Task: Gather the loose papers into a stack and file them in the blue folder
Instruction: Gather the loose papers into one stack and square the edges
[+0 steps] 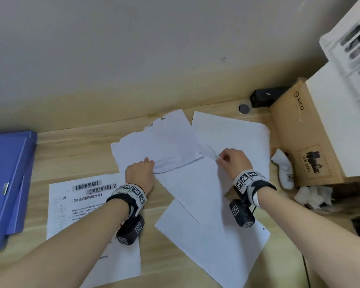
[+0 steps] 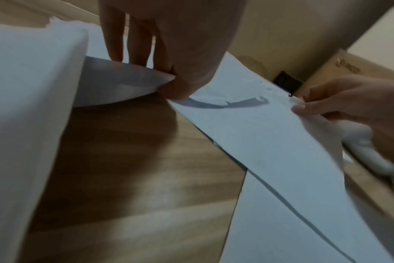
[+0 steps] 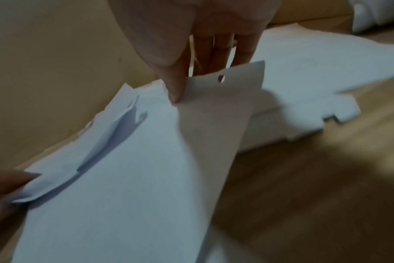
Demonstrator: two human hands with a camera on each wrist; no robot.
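Note:
The blue folder (image 1: pixel 6 183) lies shut at the desk's left edge. Loose sheets spread over the middle: a printed sheet (image 1: pixel 81 213) under my left forearm, a torn-edged sheet (image 1: pixel 158 140), a blank sheet (image 1: pixel 233 138) at the back right, and another blank sheet (image 1: pixel 212 246) nearer me. My left hand (image 1: pixel 152 163) pinches the near corner of the torn-edged sheet (image 2: pixel 124 83) and lifts it; thumb and fingers (image 2: pixel 171 80) meet on the paper. My right hand (image 1: pixel 219 157) pinches a raised paper corner (image 3: pixel 214 106) with a punched hole, thumb (image 3: pixel 175 89) on top.
A cardboard box (image 1: pixel 303 138) stands at the right, with a white controller (image 1: pixel 285 169) and crumpled tissue (image 1: pixel 312 196) beside it. A black device (image 1: pixel 264 96) and a round cap (image 1: pixel 244 109) sit against the wall. A white rack (image 1: pixel 351 48) rises at the far right.

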